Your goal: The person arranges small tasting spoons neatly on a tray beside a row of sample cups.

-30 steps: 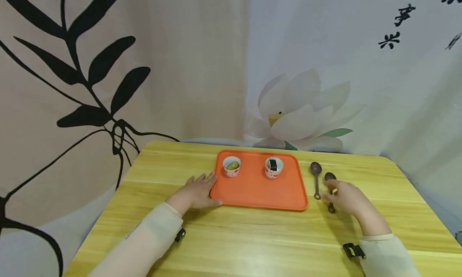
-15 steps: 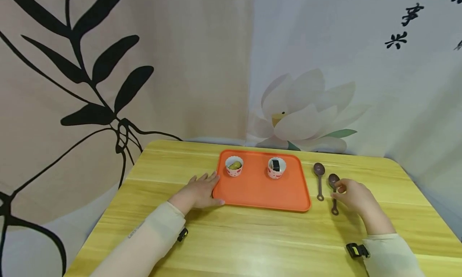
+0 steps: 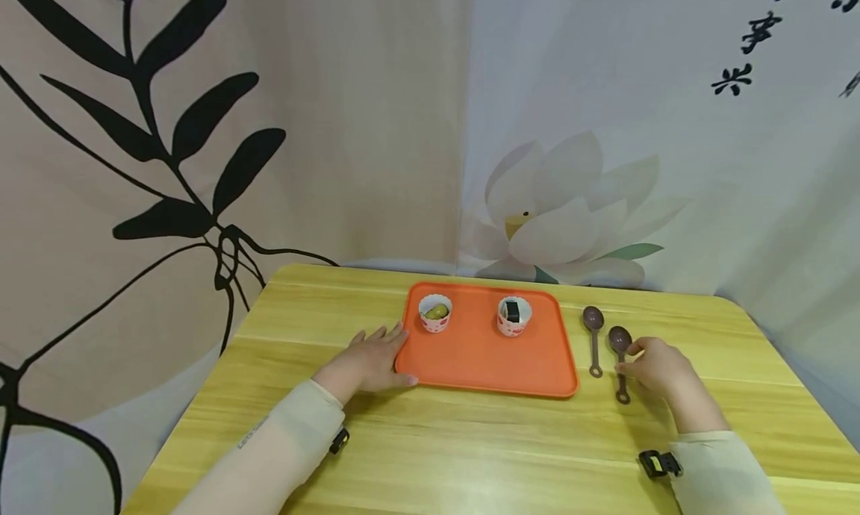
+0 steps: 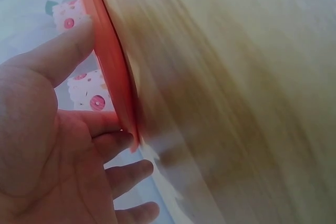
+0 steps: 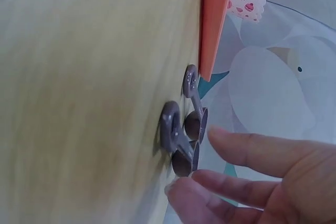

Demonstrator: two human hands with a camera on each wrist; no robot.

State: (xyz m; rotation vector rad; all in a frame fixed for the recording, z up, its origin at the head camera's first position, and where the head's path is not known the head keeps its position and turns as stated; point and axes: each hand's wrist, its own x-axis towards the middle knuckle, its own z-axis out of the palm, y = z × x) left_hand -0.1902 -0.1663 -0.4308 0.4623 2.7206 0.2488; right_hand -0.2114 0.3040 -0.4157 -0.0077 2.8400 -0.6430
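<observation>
Two dark brown spoons lie side by side to the right of an orange tray [image 3: 497, 366], the left spoon [image 3: 593, 319] slightly farther back. My right hand [image 3: 661, 369] is at the right spoon [image 3: 619, 339], its thumb over the handle in the head view. In the right wrist view its thumb and fingers [image 5: 231, 184] are apart, close by the two bowls. My left hand [image 3: 366, 362] touches the tray's left edge with spread fingers, thumb at the near corner. On the tray stand two patterned paper cups: the left cup [image 3: 435, 324] holds green pieces, the right cup [image 3: 512, 328] a black-and-white piece.
The wooden table [image 3: 470, 455] reaches back to a printed curtain [image 3: 363, 127] with plant and flower drawings. Black straps with small devices sit at both wrists, under pale sleeves [image 3: 282, 440].
My right hand has drawn slightly to the right, and its fingers uncover more of the right spoon's bowl. The left hand and tray stay put; the head view shifted a little.
</observation>
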